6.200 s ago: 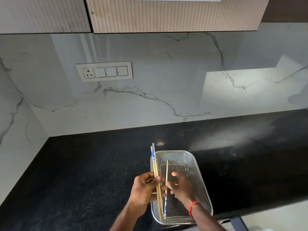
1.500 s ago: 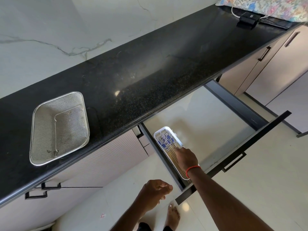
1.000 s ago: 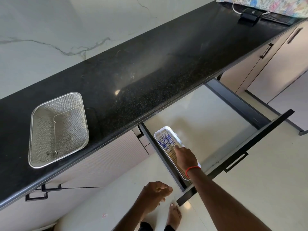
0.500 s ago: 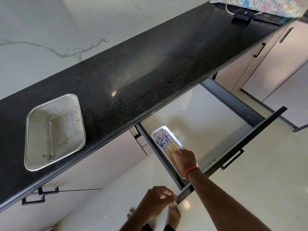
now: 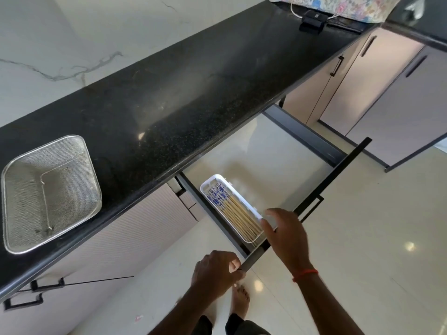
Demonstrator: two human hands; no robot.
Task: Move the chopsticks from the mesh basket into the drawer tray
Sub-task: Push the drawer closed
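A long black speckled tabletop (image 5: pixel 193 93) runs across the view against a white marble wall (image 5: pixel 72 32). Below it, a wide drawer (image 5: pixel 278 151) with a pale bottom and dark sides stands pulled out over the glossy cream floor (image 5: pixel 375 250). Pale cabinet doors (image 5: pixel 387 81) with dark bar handles line the right side.

On the tabletop's left end, near the front edge, sits the mesh basket (image 5: pixel 48 192), a metal rectangle with no chopsticks in it. At the far end of the tabletop lie a flowered cloth (image 5: pixel 338 6) and a small black device (image 5: pixel 312 21) with a white cable.

In the drawer's near left corner lies a narrow white tray (image 5: pixel 217 180), set lengthwise along the drawer's left side. The chopsticks (image 5: pixel 232 209) lie inside it in a bundle, wooden shafts toward the person, blue-and-white patterned ends away.

The right hand (image 5: pixel 285 233), with a red thread on the wrist, hovers over the tray's near end with fingers loosely spread; it grips nothing, though whether the fingertips touch the tray's rim I cannot tell. The left hand (image 5: pixel 215 272) is curled closed at the left end of the drawer's dark front panel (image 5: pixel 314 199), fingertips touching its edge. A bare foot (image 5: pixel 240 301) shows on the floor below.
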